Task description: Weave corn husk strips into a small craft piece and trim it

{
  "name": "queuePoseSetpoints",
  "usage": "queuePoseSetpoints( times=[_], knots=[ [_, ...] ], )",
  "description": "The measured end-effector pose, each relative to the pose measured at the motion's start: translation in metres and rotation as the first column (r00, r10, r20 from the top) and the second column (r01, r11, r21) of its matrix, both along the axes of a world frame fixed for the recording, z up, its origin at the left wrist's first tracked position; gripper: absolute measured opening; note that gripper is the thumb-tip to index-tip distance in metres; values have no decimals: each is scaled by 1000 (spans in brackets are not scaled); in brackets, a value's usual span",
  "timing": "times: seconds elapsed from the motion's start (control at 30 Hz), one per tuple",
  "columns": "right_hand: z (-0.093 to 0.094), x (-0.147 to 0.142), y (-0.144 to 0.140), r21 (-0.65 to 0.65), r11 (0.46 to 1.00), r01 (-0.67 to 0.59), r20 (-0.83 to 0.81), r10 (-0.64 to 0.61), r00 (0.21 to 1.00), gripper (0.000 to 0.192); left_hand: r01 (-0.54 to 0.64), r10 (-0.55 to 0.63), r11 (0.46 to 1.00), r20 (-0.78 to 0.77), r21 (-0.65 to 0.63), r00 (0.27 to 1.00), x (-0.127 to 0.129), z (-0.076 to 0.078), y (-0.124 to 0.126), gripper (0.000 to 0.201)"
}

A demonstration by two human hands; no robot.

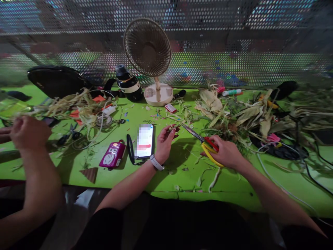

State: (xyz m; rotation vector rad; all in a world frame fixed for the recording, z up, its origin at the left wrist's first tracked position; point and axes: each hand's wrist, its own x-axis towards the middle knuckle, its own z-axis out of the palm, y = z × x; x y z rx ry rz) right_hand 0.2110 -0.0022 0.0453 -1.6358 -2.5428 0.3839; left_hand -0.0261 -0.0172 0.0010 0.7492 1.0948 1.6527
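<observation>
Red-and-yellow scissors sit gripped in your right fingers; your left fingers pinch a pale scrap above the bench.

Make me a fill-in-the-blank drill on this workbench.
1. The right hand grips scissors with handles coloured red and ____.
2. A pale wristband circles the person's ____ wrist.
3. From the person's view, the fan stands to the ____ of the dark bottle.
4. The tabletop is bright ____.

Missing words: yellow; left; right; green.
</observation>
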Motion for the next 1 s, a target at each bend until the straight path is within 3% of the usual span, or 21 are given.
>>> queuePoseSetpoints(
  times=[0.63,1.0],
  knots=[
    [5,2,0,0,1000,-21,-11,21,1000,50,48,-45,998,-77,36,996,-2,1,-2,30],
    [5,1,2,-7,1000,-15,25,15,1000,51,51,-47,997,-52,65,998,-5,-7,2,29]
  ],
)
